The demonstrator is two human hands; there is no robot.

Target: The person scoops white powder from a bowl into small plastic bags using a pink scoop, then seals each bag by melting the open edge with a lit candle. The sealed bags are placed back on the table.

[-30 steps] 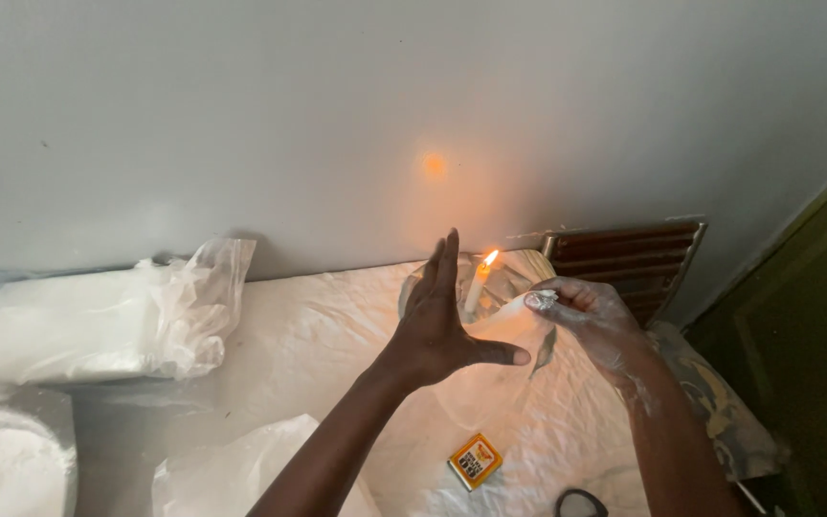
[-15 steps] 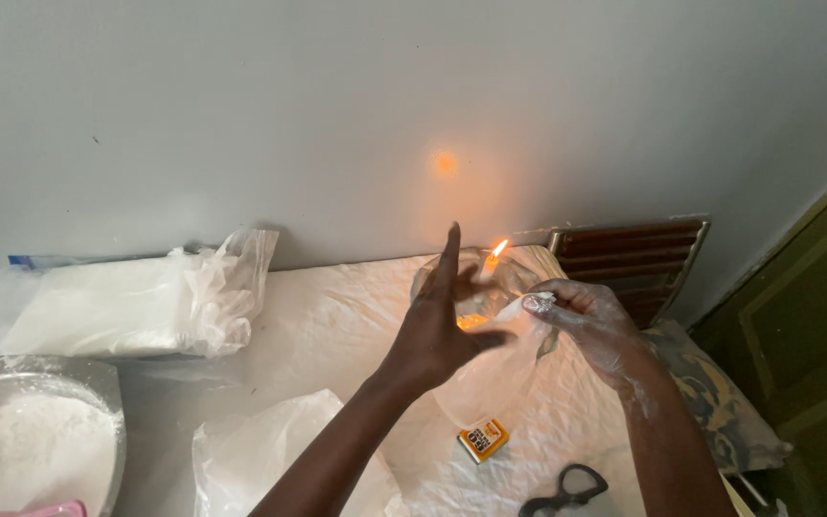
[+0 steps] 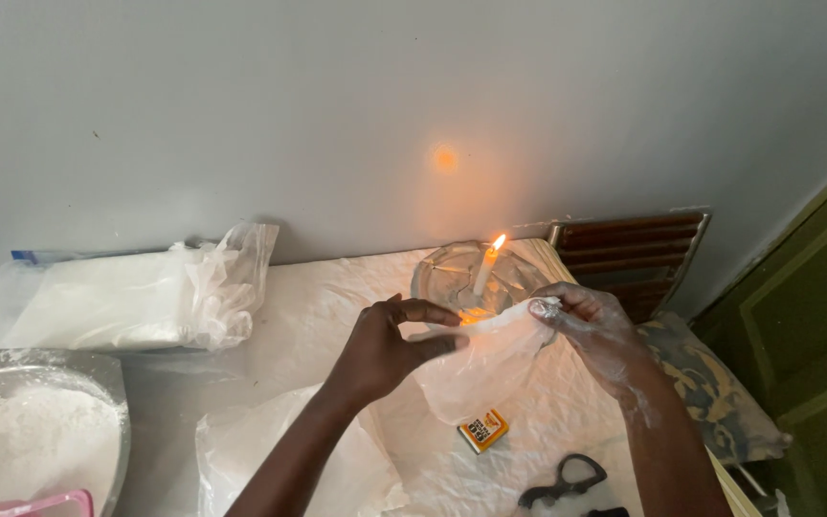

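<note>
Both hands' grip pinches thin plastic bag point(image 3: 485, 369) w/ lit candle point(image 3: 483, 271) behind; matchbox point(image 3: 482, 430), scissors point(image 3: 562, 482) below.

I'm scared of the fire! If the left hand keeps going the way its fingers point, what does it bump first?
Probably the thin plastic bag the left hand pinches; then likely the right hand, not the candle.

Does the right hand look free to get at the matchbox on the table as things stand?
Probably not at once: the right hand and left hand both pinch the plastic bag, which hangs just above the matchbox. Otherwise nothing covers it.
</note>
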